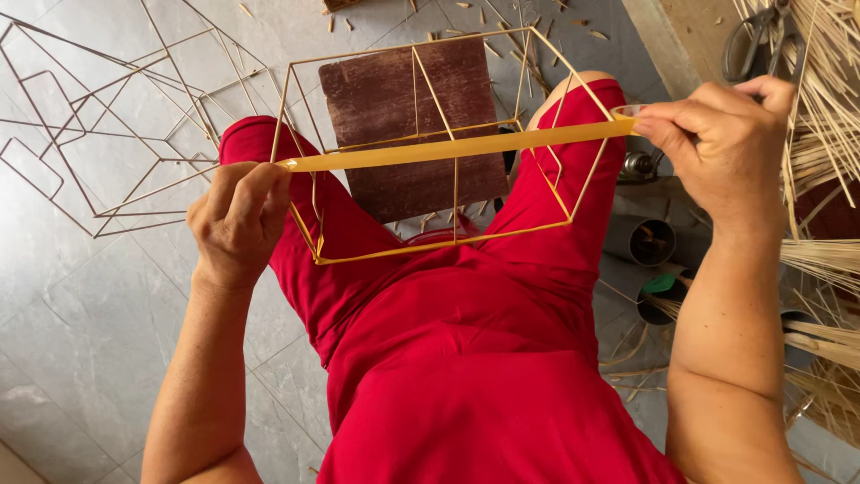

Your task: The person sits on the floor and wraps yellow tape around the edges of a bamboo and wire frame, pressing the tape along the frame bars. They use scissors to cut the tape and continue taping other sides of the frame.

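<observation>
A box-shaped frame of thin bamboo sticks rests over my lap, above my red clothing. A long yellow strip of tape stretches across it from left to right. My left hand pinches the strip's left end against the frame's left corner. My right hand holds the strip's right end, pulled taut past the frame's right side, with a small tape roll partly hidden in its fingers.
A dark brown board lies on the grey tiled floor beneath the frame. Other finished stick frames sit at the left. Scissors, bundles of bamboo sticks and grey tubes crowd the right side.
</observation>
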Demonstrator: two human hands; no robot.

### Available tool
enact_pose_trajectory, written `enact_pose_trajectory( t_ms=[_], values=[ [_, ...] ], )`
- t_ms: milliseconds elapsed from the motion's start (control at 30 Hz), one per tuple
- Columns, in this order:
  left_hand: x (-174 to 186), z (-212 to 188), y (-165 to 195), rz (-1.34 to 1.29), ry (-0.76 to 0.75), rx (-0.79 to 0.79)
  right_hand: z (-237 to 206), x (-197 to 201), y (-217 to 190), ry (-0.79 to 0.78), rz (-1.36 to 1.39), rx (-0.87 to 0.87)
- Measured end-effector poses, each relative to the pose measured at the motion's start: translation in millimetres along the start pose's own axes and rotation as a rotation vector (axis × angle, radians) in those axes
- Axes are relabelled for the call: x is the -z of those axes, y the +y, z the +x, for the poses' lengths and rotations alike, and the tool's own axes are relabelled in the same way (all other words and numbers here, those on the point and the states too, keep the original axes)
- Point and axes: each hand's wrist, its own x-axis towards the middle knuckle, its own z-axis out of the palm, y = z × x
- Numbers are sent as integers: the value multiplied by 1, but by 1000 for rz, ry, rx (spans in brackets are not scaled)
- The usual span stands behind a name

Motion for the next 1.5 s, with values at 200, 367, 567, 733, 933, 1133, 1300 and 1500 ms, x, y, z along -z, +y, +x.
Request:
enact_pose_trajectory(
  t_ms=[200, 367, 567, 733, 933, 1133, 1300, 1500],
  values=[
    [1, -4, 0, 0, 10, 9, 4, -17, -1, 11, 81, -45],
    [3, 1, 3, 9, 8, 5, 4, -28, 1, 36, 126, -43],
    [15, 15, 10, -18, -57, 5, 16, -22, -16, 68, 136, -25],
    [18, 35, 20, 26, -4, 40, 42, -21, -63, 181, 234, 92],
    [-9, 58, 28, -79, -172, -55, 79, -52, -124, 56, 402, 180],
    [-55, 82, 51, -111, -417, -120, 100, -57, -136, -134, 481, 239],
    [-74, 86, 63, -84, -392, -109, 101, -59, -136, -56, 352, 280],
    [-76, 79, 59, -87, -210, -138, 93, -60, -129, 64, 286, 328]
  ],
)
